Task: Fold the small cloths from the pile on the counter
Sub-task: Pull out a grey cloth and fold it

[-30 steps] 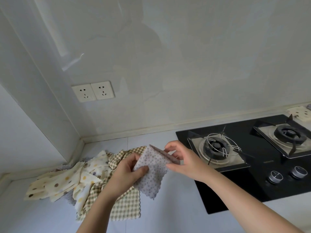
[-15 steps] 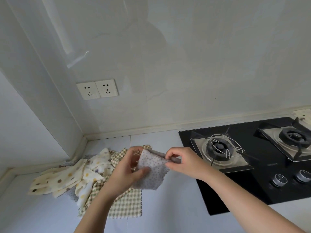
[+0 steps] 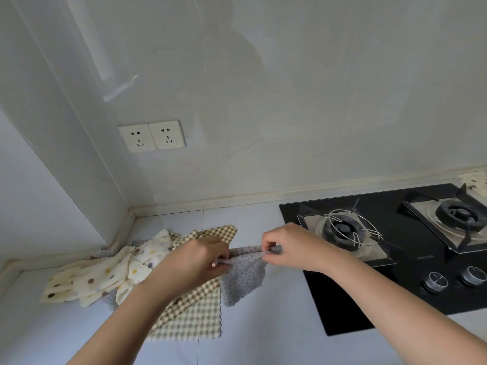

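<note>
Two pinches on one grey cloth (image 3: pixel 243 279): left hand (image 3: pixel 195 262) and right hand (image 3: pixel 290 248) at its top edge (pile (image 3: pixel 105 275) just beside).

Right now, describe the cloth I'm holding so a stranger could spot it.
Start at the black gas hob; just left of it, the left hand and right hand pinch a grey cloth between them. Its tiny speckles set it apart from the checked cloth and cream polka-dot cloths beside it.

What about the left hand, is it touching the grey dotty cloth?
Touching. The head view shows the left hand pinching one end of the grey dotty cloth, and the right hand pinching the other end.
</note>
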Action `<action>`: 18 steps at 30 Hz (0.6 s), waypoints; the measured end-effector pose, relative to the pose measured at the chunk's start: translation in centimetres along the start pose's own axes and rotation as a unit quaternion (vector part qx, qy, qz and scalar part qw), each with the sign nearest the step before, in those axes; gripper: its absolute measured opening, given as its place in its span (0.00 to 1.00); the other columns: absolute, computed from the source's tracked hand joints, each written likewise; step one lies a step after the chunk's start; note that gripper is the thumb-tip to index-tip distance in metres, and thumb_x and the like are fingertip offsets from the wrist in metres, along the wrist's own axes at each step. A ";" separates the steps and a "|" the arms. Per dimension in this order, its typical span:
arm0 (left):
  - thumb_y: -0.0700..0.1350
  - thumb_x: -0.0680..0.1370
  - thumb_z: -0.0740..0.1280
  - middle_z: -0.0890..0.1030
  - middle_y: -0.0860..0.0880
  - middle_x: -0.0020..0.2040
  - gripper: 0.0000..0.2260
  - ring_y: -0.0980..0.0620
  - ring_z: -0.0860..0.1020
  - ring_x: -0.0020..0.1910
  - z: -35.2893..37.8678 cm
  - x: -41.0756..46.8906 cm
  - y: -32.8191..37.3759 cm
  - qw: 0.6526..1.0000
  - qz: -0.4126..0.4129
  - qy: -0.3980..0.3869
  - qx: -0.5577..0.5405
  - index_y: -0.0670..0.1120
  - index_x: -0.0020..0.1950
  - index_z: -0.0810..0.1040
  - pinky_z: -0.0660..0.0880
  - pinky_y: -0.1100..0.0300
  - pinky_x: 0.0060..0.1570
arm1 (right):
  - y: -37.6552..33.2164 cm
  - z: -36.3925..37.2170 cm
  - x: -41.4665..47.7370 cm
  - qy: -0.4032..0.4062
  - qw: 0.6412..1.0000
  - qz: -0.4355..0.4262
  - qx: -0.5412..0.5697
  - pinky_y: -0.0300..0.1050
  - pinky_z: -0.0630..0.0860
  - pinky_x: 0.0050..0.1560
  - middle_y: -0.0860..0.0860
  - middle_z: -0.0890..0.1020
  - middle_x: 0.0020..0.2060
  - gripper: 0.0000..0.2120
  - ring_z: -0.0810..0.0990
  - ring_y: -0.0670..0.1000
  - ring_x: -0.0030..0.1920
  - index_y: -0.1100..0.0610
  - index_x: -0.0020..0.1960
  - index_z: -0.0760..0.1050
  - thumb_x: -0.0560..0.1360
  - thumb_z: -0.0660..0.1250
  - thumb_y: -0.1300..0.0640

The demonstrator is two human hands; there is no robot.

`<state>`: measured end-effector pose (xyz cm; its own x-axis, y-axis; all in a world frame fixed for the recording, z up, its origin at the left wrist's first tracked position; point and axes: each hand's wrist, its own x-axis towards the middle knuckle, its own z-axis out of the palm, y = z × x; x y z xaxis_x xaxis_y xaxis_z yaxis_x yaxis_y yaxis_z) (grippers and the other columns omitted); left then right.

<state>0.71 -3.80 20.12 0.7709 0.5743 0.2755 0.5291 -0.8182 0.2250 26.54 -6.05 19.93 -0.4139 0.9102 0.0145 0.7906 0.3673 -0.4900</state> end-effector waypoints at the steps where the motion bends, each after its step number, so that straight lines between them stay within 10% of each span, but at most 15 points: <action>1: 0.48 0.73 0.73 0.71 0.59 0.37 0.08 0.62 0.67 0.33 0.1 0.1 -0.1 1.000 0.003 0.003 0.008 0.50 0.40 0.75 0.65 0.69 0.33 | 0.0 -0.1 0.0 -0.003 1.000 0.003 -0.013 0.49 0.77 0.51 0.45 0.83 0.38 0.03 0.79 0.43 0.41 0.47 0.40 0.77 0.73 0.69 0.51; 14: 0.45 0.71 0.72 0.77 0.55 0.39 0.10 0.55 0.76 0.33 2.3 1.8 -1.9 0.996 0.013 -0.041 0.074 0.53 0.48 0.74 0.74 0.58 0.28 | 1.0 -0.3 1.3 -0.034 0.995 0.011 -0.092 0.32 0.65 0.36 0.42 0.79 0.39 0.03 0.73 0.43 0.40 0.49 0.44 0.78 0.73 0.67 0.56; 18: 0.46 0.74 0.68 0.75 0.54 0.39 0.07 0.54 0.76 0.35 2.5 3.1 -1.8 0.994 0.020 -0.087 0.057 0.53 0.50 0.75 0.73 0.57 0.29 | 2.1 -1.1 1.5 -0.054 0.993 -0.013 -0.105 0.43 0.73 0.47 0.46 0.81 0.46 0.09 0.76 0.46 0.45 0.52 0.52 0.81 0.76 0.63 0.60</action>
<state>3.01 -0.60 18.24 0.8369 0.5354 0.1138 0.5254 -0.8441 0.1070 28.05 -3.68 19.89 -0.4724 0.8783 -0.0737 0.8511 0.4327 -0.2974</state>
